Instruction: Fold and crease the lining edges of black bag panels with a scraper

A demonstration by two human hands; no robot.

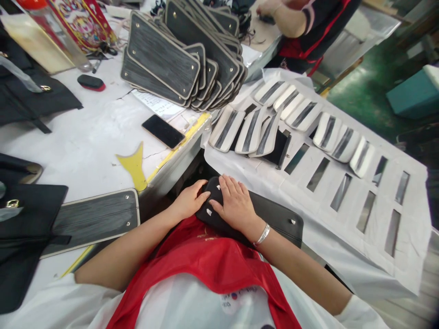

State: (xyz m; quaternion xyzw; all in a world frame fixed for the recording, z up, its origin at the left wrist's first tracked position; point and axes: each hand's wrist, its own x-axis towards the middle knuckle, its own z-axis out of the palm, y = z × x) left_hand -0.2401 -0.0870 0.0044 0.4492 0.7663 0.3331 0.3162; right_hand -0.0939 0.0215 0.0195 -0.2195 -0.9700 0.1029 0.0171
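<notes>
A long black leather panel (274, 212) with rounded corners lies across my lap. Small white patches show near its corners. My left hand (190, 198) grips its left end, thumb on top and the other fingers around the edge, partly hidden. Flat on the panel's upper face rests my right hand (236, 203), fingers stretched out and thumb apart. To the left, a dark grey panel (99, 217) with pale edges and metal studs lies on the white table (85, 132), partly under a black bag piece (30, 228).
Similar studded panels (164, 57) are piled at the table's far side. A phone (163, 131) and a yellow piece (133, 167) lie near its edge. On the right, a slotted white board (302, 183) carries several pale striped pieces (224, 130). Another person's arm (291, 20) is beyond.
</notes>
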